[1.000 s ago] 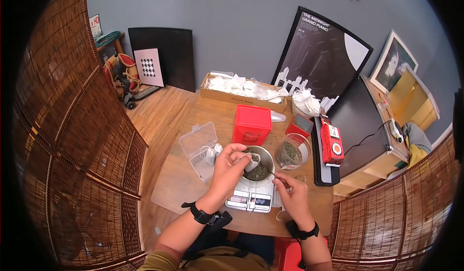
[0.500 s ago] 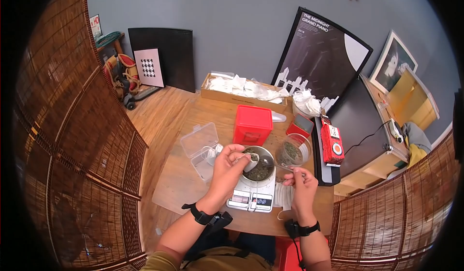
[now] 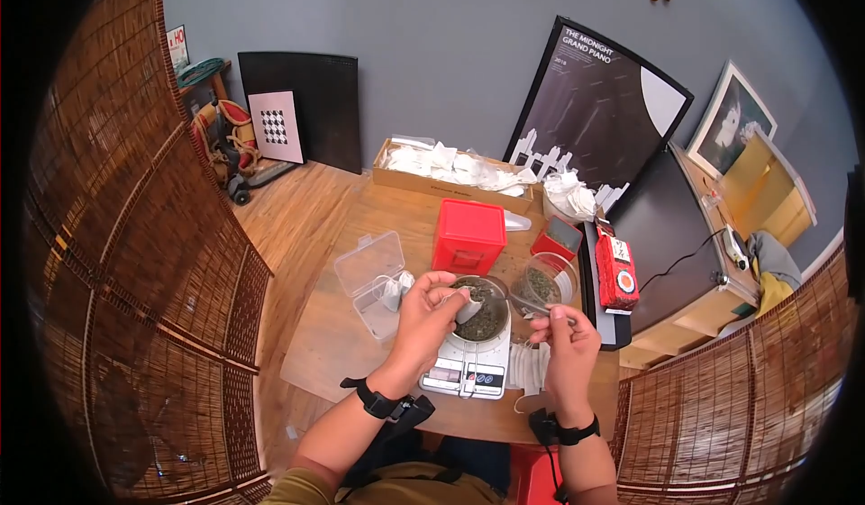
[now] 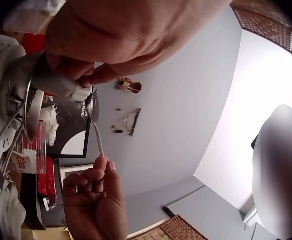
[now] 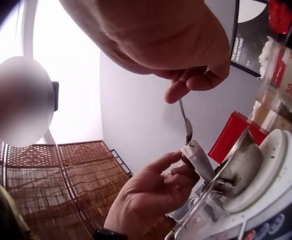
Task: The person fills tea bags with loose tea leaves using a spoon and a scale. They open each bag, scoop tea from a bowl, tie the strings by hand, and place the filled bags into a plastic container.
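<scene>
My left hand (image 3: 421, 325) pinches a white tea bag (image 5: 200, 159) by its top edge, over a metal bowl (image 5: 252, 161) with a wire handle. Dark dried tea leaves (image 3: 484, 323) lie in the bowl, which stands on a white kitchen scale (image 3: 494, 381). Between thumb and fingers, my right hand (image 3: 572, 347) holds a metal spoon (image 5: 187, 126) by its handle. In both wrist views the spoon's bowl is tilted right at the mouth of the bag, and dark leaf bits show there in the left wrist view.
A clear tub (image 3: 563, 275) of leaves stands right of the bowl, a red canister (image 3: 470, 235) behind it. At the left lies an open clear case (image 3: 369, 262) holding bags. Several filled bags (image 3: 527, 367) line up beside the scale. A carton (image 3: 450, 187) of white bags sits behind.
My right hand has lifted the spoon out of the bowl, moved up and to the right, and brought the spoon's tip to the bag. The left hand has stayed almost still.
</scene>
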A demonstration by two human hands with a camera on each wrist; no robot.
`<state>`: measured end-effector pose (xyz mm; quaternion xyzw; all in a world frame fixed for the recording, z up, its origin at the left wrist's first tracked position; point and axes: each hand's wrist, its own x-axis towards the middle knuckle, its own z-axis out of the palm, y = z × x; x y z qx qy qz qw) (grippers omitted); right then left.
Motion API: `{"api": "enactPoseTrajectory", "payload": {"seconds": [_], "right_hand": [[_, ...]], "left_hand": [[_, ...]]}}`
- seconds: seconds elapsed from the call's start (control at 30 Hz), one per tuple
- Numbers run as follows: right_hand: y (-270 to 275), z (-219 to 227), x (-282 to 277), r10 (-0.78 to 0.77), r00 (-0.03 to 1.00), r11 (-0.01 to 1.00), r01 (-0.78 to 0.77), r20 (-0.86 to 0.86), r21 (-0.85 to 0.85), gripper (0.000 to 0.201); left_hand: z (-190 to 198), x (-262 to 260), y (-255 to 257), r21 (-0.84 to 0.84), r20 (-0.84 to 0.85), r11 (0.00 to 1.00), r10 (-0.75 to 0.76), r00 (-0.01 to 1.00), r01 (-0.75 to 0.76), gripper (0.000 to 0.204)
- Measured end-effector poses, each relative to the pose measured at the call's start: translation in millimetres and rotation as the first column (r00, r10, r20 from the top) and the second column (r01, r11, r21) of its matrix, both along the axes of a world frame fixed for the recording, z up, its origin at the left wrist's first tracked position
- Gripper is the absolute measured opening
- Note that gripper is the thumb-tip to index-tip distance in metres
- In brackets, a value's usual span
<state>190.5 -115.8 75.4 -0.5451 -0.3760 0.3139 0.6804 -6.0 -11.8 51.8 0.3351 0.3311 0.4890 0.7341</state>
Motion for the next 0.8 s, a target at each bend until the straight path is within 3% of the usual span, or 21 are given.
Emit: {"api": "enactPoseTrajectory", "payload": {"seconds": [0.17, 0.37, 0.43, 0.47, 0.53, 0.63, 0.67, 0.73, 0.8], "right_hand": [[-7.8, -0.7, -9.7, 0.032, 0.989, 0.999, -0.037, 0.147, 0.026, 0.020], [-14.2, -19.6, -4.1, -0.096, 0.924, 0.990, 0.052, 0.371, 0.128, 0.019], [-16.3, -22.4, -2.2, -0.044, 0.718, 0.999, 0.025, 0.695, 0.038, 0.016], [-16.9, -22.1, -3.0, -0.049, 0.720, 0.999, 0.029, 0.692, 0.040, 0.016], [-17.5, -20.1, -4.3, 0.032, 0.603, 0.999, -0.039, 0.797, -0.011, 0.014], [-19.0, -23.6, 0.1, 0.098, 0.539, 0.995, -0.075, 0.836, -0.068, 0.019], [-17.4, -19.2, -4.8, 0.081, 0.574, 0.996, -0.070, 0.815, -0.050, 0.019], [-18.5, 3.6, -6.5, -0.024, 0.423, 0.997, -0.051, 0.906, 0.050, 0.026], [-16.3, 10.8, -4.4, -0.052, 0.447, 0.996, -0.038, 0.893, 0.077, 0.029]], "left_hand": [[0.2, 0.5, 0.2, -0.017, -0.003, 1.000, -0.001, 1.000, 0.001, 0.034], [-9.2, -0.3, 1.5, 0.014, -0.012, 1.000, -0.008, 1.000, 0.008, 0.033], [-7.6, -0.1, -0.2, 0.008, -0.005, 1.000, -0.007, 1.000, 0.007, 0.033], [-5.7, 0.0, -1.5, 0.001, 0.001, 1.000, -0.009, 1.000, 0.009, 0.033], [-3.4, 0.5, -3.0, 0.001, -0.001, 1.000, -0.018, 1.000, 0.018, 0.034], [-4.5, 1.0, -5.6, 0.001, 0.003, 1.000, -0.029, 1.000, 0.029, 0.034], [-5.8, -2.2, -5.0, 0.003, 0.011, 0.999, -0.035, 0.999, 0.035, 0.035], [-8.1, -4.7, -5.5, 0.041, -0.013, 0.998, -0.056, 0.998, 0.056, 0.034], [-6.3, -3.3, -7.5, 0.008, 0.023, 0.998, -0.057, 0.998, 0.057, 0.033]]}}
